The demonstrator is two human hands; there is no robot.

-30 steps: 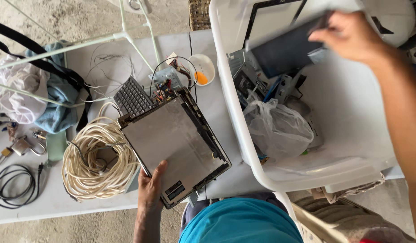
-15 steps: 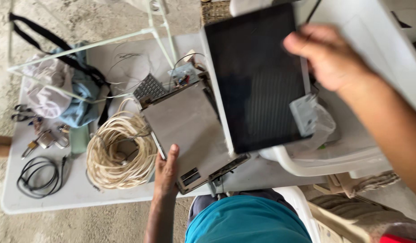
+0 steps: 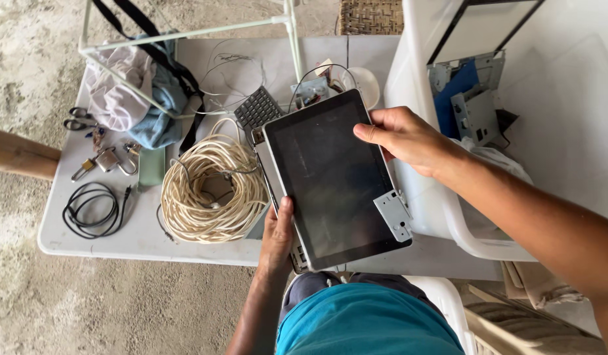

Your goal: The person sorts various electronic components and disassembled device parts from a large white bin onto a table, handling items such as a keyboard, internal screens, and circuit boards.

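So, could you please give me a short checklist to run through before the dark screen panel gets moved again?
1. Right hand grips the dark screen panel at its upper right edge: ok.
2. Left hand steadies the panel's lower left edge: ok.
3. Metal bracket on the panel's right edge firmly attached: cannot tell.
4. Panel lies flat on the metal-backed panel underneath: cannot tell, mostly hidden.
5. Coil of cream cable apart from the panels: not ok, it lies against their left side.
6. White plastic bin close at the right: ok.
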